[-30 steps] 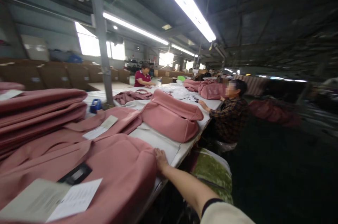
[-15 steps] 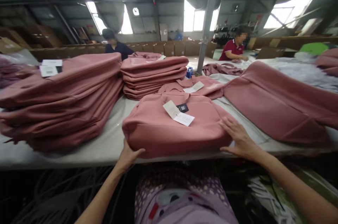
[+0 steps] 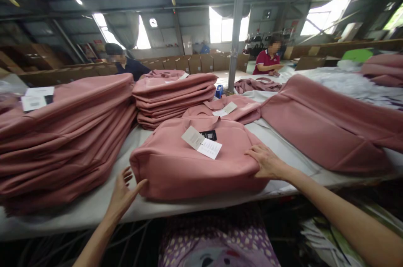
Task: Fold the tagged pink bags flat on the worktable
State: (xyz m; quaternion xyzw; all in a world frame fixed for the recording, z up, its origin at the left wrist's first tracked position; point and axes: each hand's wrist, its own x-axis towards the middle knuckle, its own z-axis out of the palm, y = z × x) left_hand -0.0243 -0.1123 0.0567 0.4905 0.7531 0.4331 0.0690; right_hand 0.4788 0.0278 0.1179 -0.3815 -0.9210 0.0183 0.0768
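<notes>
A pink bag [image 3: 195, 174] lies before me at the table's near edge, its base side facing me. On its top rest an unfolded white hang tag [image 3: 201, 143] and a small black label [image 3: 208, 135], close to the handle [image 3: 204, 122]. At the bag's lower left corner is my left hand [image 3: 123, 191], open, fingers spread and thumb at the bag's side. My right hand [image 3: 266, 162] grips the bag's right end, its fingers bent over the upper edge and the thumb hidden.
Stacks of pink bags stand at left [image 3: 72, 132] and behind [image 3: 176, 95]. Another tagged bag [image 3: 242, 107] lies beyond mine, and a large pink bag [image 3: 330, 128] fills the right. A blue tape dispenser [image 3: 219, 91] sits near a post [image 3: 236, 27]. Two people work farther back.
My left hand has come away from under the bag's left corner and opened beside it. The right hand's fingers have bent more over the right end. The view has shifted.
</notes>
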